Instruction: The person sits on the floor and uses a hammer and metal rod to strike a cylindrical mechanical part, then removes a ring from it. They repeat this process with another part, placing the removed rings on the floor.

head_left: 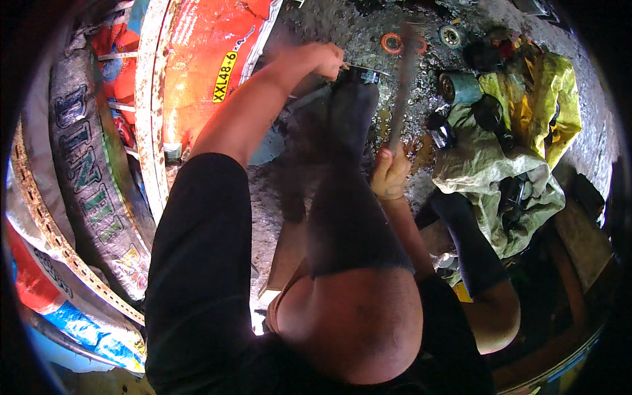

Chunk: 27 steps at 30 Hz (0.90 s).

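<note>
My left hand (327,61) reaches to the far middle, its fingers closed on the end of a thin metal rod (367,68) that points right. Just below the rod sits a small part with a blue-grey face (370,77), at the end of my dark-covered lower leg (352,118). My right hand (392,171) is wrapped round the near end of a long, narrow bar (400,92). That bar stands out away from me, smeared by motion, and its far end is too blurred to make out. Dark, wet-looking ground with shiny bits lies around both.
An orange ring (391,43) and a pale wheel (450,37) lie at the far side. To the right are a teal cylinder (459,87), a yellow bag (559,92) and a pale green sack (487,161) with dark parts. Rusty metal frames (150,99) hold printed sacks (197,72) at left.
</note>
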Each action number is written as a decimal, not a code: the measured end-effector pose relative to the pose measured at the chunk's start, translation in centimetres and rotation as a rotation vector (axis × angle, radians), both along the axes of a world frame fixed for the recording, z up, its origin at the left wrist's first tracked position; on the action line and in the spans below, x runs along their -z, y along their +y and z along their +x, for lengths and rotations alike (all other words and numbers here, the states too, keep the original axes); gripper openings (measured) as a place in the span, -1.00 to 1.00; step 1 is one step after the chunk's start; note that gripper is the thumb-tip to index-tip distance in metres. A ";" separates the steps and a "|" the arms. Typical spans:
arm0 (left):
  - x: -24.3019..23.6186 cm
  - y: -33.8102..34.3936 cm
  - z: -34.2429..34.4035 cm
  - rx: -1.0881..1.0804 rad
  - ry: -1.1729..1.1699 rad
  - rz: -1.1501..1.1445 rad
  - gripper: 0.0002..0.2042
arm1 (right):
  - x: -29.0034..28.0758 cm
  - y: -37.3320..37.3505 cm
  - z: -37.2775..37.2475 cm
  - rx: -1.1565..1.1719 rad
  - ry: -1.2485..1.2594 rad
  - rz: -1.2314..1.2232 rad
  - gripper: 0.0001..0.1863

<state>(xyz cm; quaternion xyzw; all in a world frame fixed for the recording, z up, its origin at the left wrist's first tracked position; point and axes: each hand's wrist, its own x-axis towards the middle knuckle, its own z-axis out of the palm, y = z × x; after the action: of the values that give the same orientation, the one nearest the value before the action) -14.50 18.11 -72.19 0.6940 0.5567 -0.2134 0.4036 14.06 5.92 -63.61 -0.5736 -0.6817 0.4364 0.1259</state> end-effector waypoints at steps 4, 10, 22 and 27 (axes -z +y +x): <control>0.9 -0.9 -0.1 -0.044 0.024 0.120 -0.63 | 1.6 1.1 -0.3 0.073 -0.176 -0.143 -0.40; -0.3 0.2 -0.2 -0.081 0.032 0.001 -0.65 | 1.4 -1.4 1.6 0.185 0.383 -0.037 -0.50; -2.1 0.4 1.0 -0.077 0.155 -0.053 -0.54 | 6.1 -1.6 2.3 0.131 -0.090 -0.263 -0.47; 1.7 -1.3 -3.2 0.098 0.096 -0.025 -0.56 | 0.3 -0.3 1.1 0.573 0.701 -0.414 -0.56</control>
<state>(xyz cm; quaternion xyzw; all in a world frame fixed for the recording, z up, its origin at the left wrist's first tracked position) -17.72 16.76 -73.87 0.7044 0.5381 -0.2726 0.3741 15.14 5.60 -63.87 -0.5696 -0.3125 0.6770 0.3458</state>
